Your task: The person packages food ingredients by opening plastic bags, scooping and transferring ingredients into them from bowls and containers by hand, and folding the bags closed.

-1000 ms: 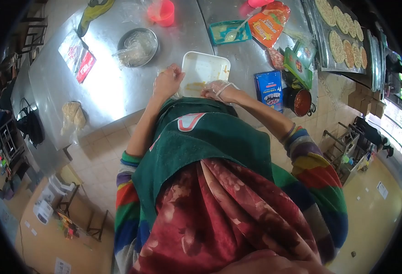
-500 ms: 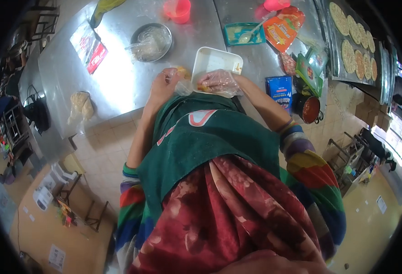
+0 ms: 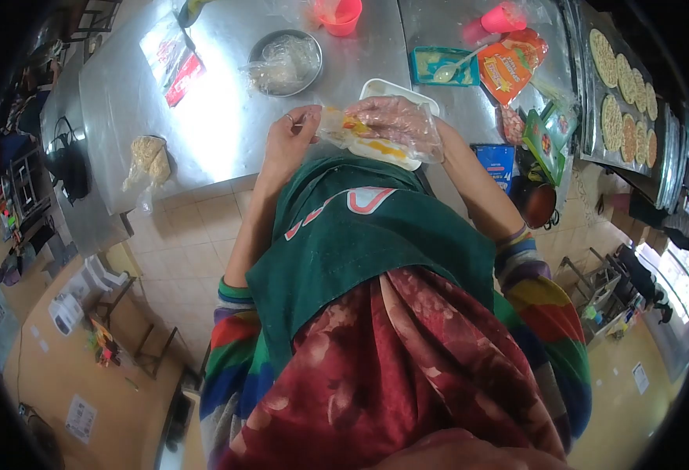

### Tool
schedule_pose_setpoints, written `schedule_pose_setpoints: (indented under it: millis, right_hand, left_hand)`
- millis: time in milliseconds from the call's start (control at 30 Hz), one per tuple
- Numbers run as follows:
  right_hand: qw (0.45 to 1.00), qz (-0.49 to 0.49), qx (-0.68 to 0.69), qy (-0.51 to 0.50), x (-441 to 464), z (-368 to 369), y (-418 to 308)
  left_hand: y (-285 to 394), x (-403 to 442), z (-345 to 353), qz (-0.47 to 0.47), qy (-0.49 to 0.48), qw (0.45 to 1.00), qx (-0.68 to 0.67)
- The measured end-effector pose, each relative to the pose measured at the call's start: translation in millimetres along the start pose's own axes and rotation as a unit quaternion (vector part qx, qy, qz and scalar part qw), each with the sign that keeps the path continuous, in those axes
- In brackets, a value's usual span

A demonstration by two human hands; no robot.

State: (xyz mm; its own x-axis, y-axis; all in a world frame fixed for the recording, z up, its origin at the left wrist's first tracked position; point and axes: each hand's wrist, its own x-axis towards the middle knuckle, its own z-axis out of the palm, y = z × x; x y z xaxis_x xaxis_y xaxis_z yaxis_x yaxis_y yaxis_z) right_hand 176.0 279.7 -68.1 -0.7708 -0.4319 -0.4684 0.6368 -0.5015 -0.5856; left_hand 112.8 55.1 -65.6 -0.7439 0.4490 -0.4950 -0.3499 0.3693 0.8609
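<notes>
A clear plastic bag or glove smeared with yellow and orange (image 3: 335, 125) stretches between my hands over a white tray (image 3: 380, 86). My left hand (image 3: 293, 135), bare, pinches its left end beside the tray. My right hand (image 3: 395, 121) wears a clear plastic glove and lies over the tray, its fingertips near the yellow smears. Whether those fingers grip the plastic is hard to make out. Yellow sauce also shows low in the tray, which the right hand largely covers.
A metal bowl with plastic (image 3: 286, 63), a pink cup (image 3: 338, 16), a teal container with a spoon (image 3: 445, 66), an orange packet (image 3: 510, 64) and a blue packet (image 3: 495, 164) are on the metal table (image 3: 227, 117). Trays of flat rounds (image 3: 611, 121) stand right.
My right hand has risen from inside the tray and lies over it, palm side showing sauce. The smeared plastic has come up between my hands. The view has shifted, so the table items appear further right.
</notes>
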Motion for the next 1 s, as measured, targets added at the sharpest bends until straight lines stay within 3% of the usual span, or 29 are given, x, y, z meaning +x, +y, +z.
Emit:
schedule_pose_setpoints:
  millis: [233, 400, 467, 533, 633, 867, 967, 1000]
  right_hand:
    - [0.986, -0.010, -0.161, 0.033, 29.5, 10.3, -8.7]
    - [0.942, -0.054, -0.319, 0.087, 48.9, 15.6, -3.1]
    - [0.897, -0.159, -0.405, 0.080, 83.3, -2.4, 31.3]
    - [0.838, -0.202, -0.491, 0.125, 70.4, 28.4, 25.6]
    - [0.667, -0.270, -0.685, 0.116, 50.3, 55.6, 8.3]
    - [0.722, -0.224, -0.649, 0.088, 39.6, 60.0, -14.0]
    - [0.817, -0.218, -0.530, 0.061, 38.9, 57.5, -19.6]
    - [0.873, -0.189, -0.447, 0.054, 38.7, 55.4, -22.8]
  left_hand:
    - [18.0, -9.3, 2.5, 0.027, -0.006, 0.999, -0.020]
    - [19.0, -9.8, 5.4, 0.039, 0.019, 0.998, -0.052]
    - [19.0, -9.1, 6.4, 0.043, 0.039, 0.997, -0.057]
    - [18.5, -8.8, 7.3, 0.047, 0.054, 0.994, -0.080]
    - [17.0, -8.3, 8.8, 0.052, 0.065, 0.988, -0.128]
    - [9.4, -9.7, 4.7, 0.051, 0.079, 0.973, -0.213]
    - [10.5, -12.4, -1.1, 0.044, 0.091, 0.965, -0.241]
    - [11.3, -15.0, -5.0, 0.041, 0.098, 0.963, -0.249]
